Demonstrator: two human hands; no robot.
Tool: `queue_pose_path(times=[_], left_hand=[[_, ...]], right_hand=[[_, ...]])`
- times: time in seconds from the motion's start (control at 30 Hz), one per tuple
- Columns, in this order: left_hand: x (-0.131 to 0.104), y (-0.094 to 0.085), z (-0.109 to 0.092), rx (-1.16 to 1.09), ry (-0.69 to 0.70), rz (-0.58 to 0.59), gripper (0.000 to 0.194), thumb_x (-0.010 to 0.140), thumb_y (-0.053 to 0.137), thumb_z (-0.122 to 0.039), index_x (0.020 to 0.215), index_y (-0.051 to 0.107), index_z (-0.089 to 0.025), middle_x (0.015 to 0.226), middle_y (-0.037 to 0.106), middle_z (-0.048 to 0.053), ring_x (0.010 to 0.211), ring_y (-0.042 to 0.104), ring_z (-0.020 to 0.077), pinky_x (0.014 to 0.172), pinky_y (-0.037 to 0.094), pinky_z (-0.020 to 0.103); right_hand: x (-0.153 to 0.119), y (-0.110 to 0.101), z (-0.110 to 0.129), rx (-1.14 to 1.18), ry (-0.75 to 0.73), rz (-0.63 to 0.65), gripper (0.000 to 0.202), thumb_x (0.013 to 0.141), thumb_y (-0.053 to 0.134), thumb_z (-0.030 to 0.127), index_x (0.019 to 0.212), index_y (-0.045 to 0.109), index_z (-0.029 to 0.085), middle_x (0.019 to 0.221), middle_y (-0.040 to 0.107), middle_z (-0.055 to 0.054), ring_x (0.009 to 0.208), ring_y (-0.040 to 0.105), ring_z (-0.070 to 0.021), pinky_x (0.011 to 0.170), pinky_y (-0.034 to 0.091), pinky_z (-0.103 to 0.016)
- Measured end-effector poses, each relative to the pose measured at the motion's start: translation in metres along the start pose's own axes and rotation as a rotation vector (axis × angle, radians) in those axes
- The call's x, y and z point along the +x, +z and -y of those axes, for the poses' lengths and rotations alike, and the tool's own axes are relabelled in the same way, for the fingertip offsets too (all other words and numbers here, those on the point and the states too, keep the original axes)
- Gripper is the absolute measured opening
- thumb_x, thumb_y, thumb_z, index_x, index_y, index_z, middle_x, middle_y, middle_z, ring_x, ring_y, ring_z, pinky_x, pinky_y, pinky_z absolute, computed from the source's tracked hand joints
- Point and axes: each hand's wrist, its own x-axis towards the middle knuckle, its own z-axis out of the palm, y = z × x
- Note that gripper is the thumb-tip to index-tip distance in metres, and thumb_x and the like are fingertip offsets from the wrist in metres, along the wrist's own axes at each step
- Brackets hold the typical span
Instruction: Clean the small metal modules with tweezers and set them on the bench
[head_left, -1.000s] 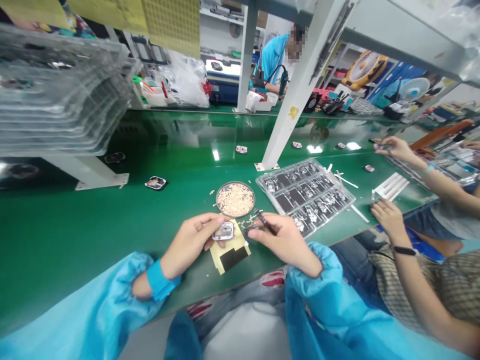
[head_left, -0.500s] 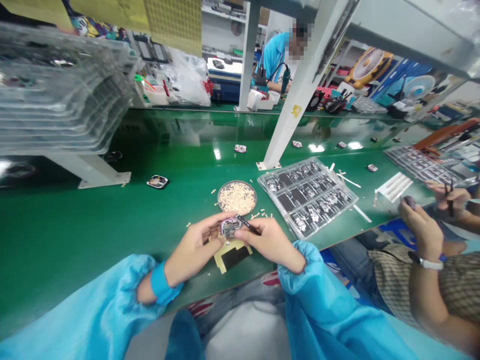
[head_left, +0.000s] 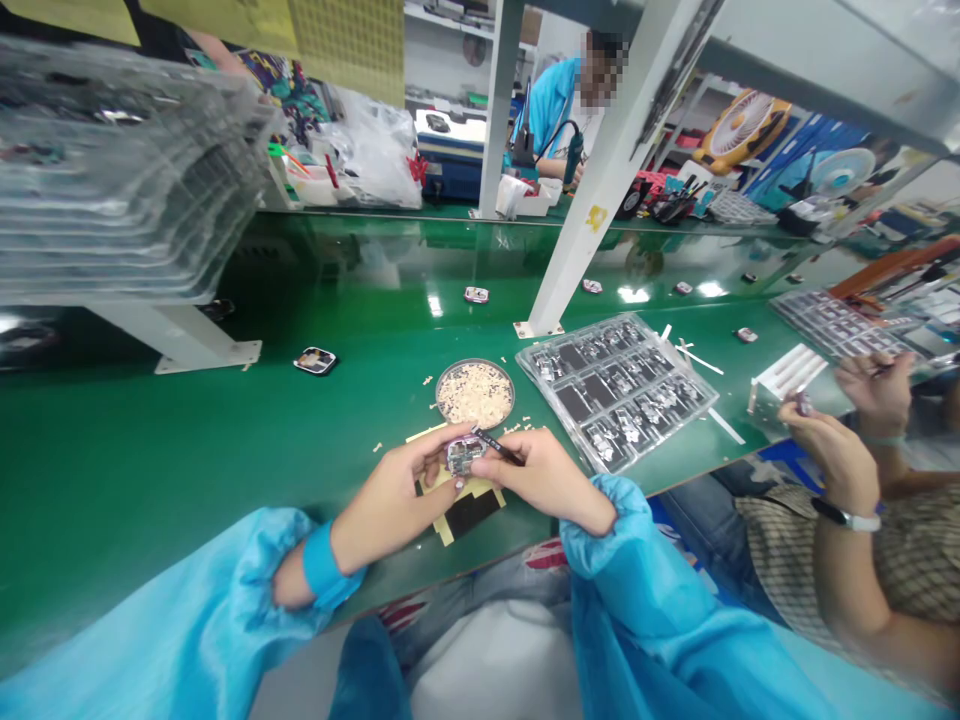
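Observation:
My left hand (head_left: 401,485) grips a small electronic device (head_left: 463,456) by its edge, thumb below and fingers behind. Black tweezers (head_left: 499,446) are in my right hand (head_left: 544,475), whose fingertips also meet the device's right side. Beneath the hands lies a black pad with yellow tape (head_left: 471,515) on the green bench. Just beyond them is a round dish (head_left: 475,394) full of small pale pieces, a few of which lie scattered around it. To the right rests a clear tray (head_left: 619,392) holding rows of metallic and black parts.
A white post (head_left: 581,220) rises behind the tray. Stacked clear trays (head_left: 127,190) stand at left on a white support. One device (head_left: 316,361) lies on the bench. At right, a neighbour's hands (head_left: 840,450) work; another person (head_left: 555,105) is across.
My hands and the device have shifted very slightly right. The neighbour's hands at right have moved up and closer together. Some small devices on the far strip have moved slightly left.

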Motion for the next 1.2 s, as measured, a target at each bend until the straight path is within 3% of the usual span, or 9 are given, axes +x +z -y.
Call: queue_pose_path(times=[0.3, 0.43, 0.67, 0.8, 0.9, 1.03, 1.2], left_hand=[[0.0, 0.002, -0.01, 0.089, -0.012, -0.026, 0.05, 0.086, 0.068, -0.037, 0.133, 0.063, -0.018, 0.121, 0.073, 0.009, 0.104, 0.07, 0.0257, 0.091, 0.057, 0.036], [0.001, 0.002, -0.015, 0.071, 0.007, -0.032, 0.048, 0.087, 0.068, -0.037, 0.13, 0.066, -0.018, 0.129, 0.071, 0.009, 0.115, 0.067, 0.0266, 0.102, 0.053, 0.037], [0.0, 0.002, -0.017, 0.179, 0.045, -0.092, 0.044, 0.088, 0.069, -0.036, 0.129, 0.069, -0.022, 0.127, 0.073, 0.005, 0.114, 0.069, 0.0277, 0.103, 0.053, 0.038], [-0.001, 0.002, -0.013, 0.011, -0.026, -0.101, 0.049, 0.085, 0.074, -0.039, 0.13, 0.069, -0.021, 0.126, 0.073, 0.008, 0.112, 0.07, 0.03, 0.098, 0.057, 0.04], [0.0, 0.003, -0.011, -0.182, -0.046, -0.078, 0.05, 0.084, 0.077, -0.039, 0.129, 0.068, -0.02, 0.128, 0.072, 0.009, 0.115, 0.069, 0.0295, 0.102, 0.055, 0.04], [0.002, 0.005, -0.012, -0.285, -0.03, -0.077, 0.048, 0.083, 0.078, -0.035, 0.128, 0.069, -0.019, 0.129, 0.071, 0.01, 0.118, 0.067, 0.029, 0.105, 0.053, 0.041], [0.002, 0.008, -0.012, -0.339, 0.016, -0.082, 0.041, 0.084, 0.077, -0.03, 0.125, 0.071, -0.024, 0.127, 0.071, 0.008, 0.119, 0.066, 0.0256, 0.107, 0.052, 0.037]], right_hand=[[0.003, -0.003, 0.0, 0.014, 0.026, -0.002, 0.043, 0.08, 0.075, 0.053, 0.063, 0.065, 0.014, 0.059, 0.058, 0.002, 0.056, 0.046, -0.0092, 0.053, 0.034, -0.022], [0.003, -0.004, 0.003, 0.029, 0.039, -0.006, 0.046, 0.077, 0.076, 0.055, 0.06, 0.063, 0.014, 0.056, 0.054, 0.003, 0.055, 0.043, -0.0084, 0.053, 0.032, -0.022], [0.003, 0.002, 0.0, 0.062, 0.082, -0.063, 0.043, 0.077, 0.076, 0.054, 0.065, 0.066, 0.014, 0.057, 0.055, 0.003, 0.055, 0.044, -0.0092, 0.053, 0.033, -0.023], [0.0, 0.013, 0.002, 0.077, 0.033, -0.215, 0.033, 0.074, 0.081, 0.043, 0.069, 0.062, 0.017, 0.058, 0.049, 0.006, 0.054, 0.04, -0.0085, 0.051, 0.033, -0.023], [0.001, 0.023, 0.003, 0.234, -0.046, -0.302, 0.035, 0.068, 0.087, 0.031, 0.088, 0.059, 0.02, 0.074, 0.059, 0.005, 0.063, 0.051, -0.0097, 0.057, 0.041, -0.021], [0.005, 0.031, -0.001, 0.487, -0.061, -0.204, 0.042, 0.069, 0.086, 0.028, 0.1, 0.058, 0.02, 0.092, 0.066, 0.0, 0.085, 0.064, -0.0139, 0.074, 0.051, -0.024], [0.008, 0.033, -0.005, 0.596, -0.038, -0.17, 0.034, 0.075, 0.083, 0.031, 0.098, 0.06, 0.021, 0.089, 0.068, 0.001, 0.08, 0.065, -0.0128, 0.074, 0.053, -0.024]])
